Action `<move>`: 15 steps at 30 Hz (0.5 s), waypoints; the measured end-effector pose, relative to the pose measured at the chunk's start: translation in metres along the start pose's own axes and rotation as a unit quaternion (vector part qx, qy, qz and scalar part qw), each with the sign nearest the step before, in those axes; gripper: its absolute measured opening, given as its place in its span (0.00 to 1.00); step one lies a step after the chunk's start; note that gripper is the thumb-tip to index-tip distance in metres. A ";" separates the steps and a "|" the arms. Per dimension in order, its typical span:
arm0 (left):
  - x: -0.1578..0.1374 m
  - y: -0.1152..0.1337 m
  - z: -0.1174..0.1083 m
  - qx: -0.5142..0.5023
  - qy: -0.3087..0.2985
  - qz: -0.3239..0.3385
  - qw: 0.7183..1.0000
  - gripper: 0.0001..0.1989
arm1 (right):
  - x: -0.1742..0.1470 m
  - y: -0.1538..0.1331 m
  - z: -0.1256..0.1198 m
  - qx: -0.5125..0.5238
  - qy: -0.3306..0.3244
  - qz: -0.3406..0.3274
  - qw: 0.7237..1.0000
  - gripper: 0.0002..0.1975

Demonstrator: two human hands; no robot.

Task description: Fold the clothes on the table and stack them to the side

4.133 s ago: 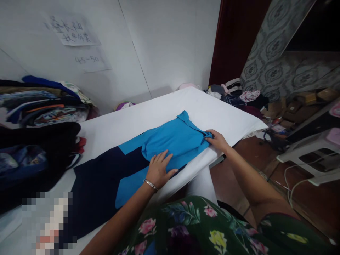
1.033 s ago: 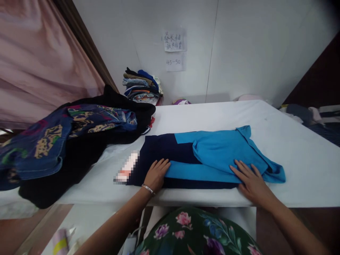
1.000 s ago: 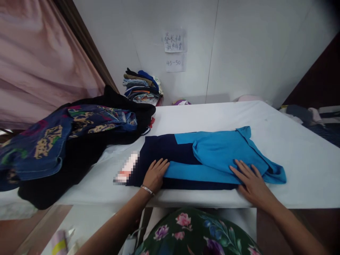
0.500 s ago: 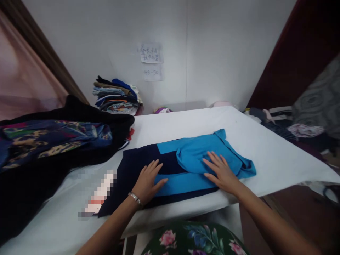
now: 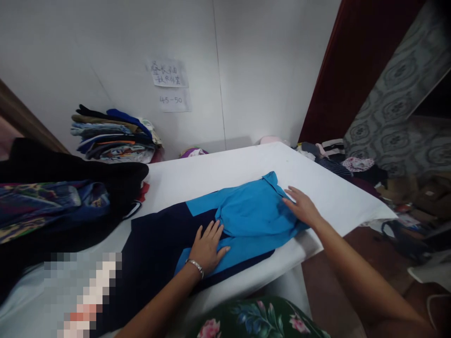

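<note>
A bright blue and navy long garment [image 5: 252, 213] lies face down or folded on the white table; which side is up I cannot tell. Its blue collar end [image 5: 271, 178] points right, and a blue sleeve-like part is laid across the body. My left hand [image 5: 207, 248], with a silver bracelet on its wrist, rests flat with fingers spread where navy meets blue. At the garment's right end, my right hand [image 5: 303, 206] has its fingers stretched out over the collar edge, its thumb hidden from view.
The white-covered table [image 5: 176, 176] reaches back to the wall. A dark heap of clothes [image 5: 70, 225] lies at left, with a folded stack [image 5: 114, 136] behind it. More clothes [image 5: 334, 159] sit past the right edge. Handwritten papers [image 5: 171, 75] hang on the wall.
The view has swung right. My right hand has slid from the middle of the blue part to the collar end, and the fabric there lies flatter. My left hand stays flat on the garment.
</note>
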State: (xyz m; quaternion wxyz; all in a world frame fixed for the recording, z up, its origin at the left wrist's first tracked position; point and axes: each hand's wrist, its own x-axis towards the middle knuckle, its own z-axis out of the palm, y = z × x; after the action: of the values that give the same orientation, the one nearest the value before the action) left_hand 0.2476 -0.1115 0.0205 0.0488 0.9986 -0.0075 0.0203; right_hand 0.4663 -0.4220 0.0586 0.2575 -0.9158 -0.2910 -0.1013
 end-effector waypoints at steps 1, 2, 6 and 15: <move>0.000 0.000 0.000 0.001 0.000 -0.001 1.000 0.33 | 0.007 0.015 -0.004 0.019 -0.014 0.075 0.997 0.26; 0.000 0.001 -0.001 0.001 -0.002 -0.003 1.000 0.33 | 0.014 0.028 -0.005 0.054 -0.045 0.144 0.987 0.26; 0.000 0.004 -0.004 0.003 -0.010 -0.008 1.000 0.33 | 0.033 0.052 -0.004 0.223 -0.167 0.284 0.917 0.26; 0.000 0.006 -0.006 -0.003 -0.008 -0.018 1.000 0.32 | 0.046 0.049 0.000 0.367 -0.300 0.336 0.814 0.24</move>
State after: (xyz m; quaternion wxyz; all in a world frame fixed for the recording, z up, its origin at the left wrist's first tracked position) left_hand 0.2472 -0.1164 0.0269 0.0516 0.9986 0.0096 0.0115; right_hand 0.5326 -0.4340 0.0542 0.4922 -0.7793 -0.0435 0.3854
